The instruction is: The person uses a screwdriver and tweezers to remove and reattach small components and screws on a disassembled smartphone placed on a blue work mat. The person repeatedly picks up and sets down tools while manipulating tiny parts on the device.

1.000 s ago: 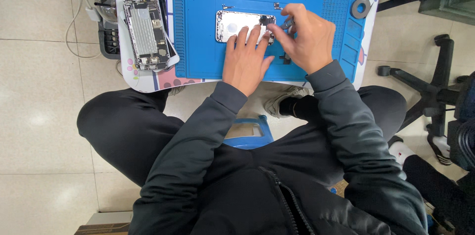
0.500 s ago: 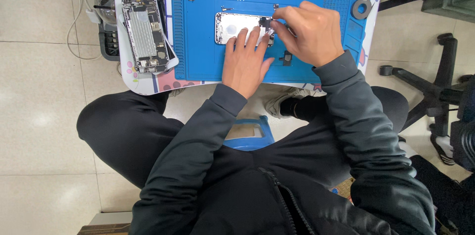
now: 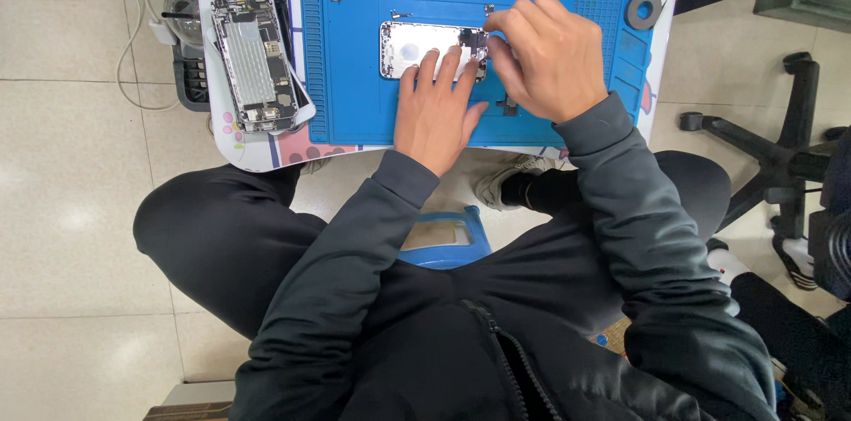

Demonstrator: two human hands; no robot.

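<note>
Phone housing [image 3: 417, 49] — under left hand's [image 3: 434, 111] fingertips, right hand [image 3: 545, 58] beside.

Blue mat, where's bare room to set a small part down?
Free: the blue mat strip between the opened phone off its left edge and the phone shell. Crowded: the shell's right end, under the left hand and right hand.

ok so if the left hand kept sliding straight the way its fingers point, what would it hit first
The left hand points up the blue mat, fingertips already resting on the opened phone shell. Going straight on, it would cross that shell first; beyond it the mat looks nearly bare up to small screws and parts near the far edge, though height is hard to judge.
</note>
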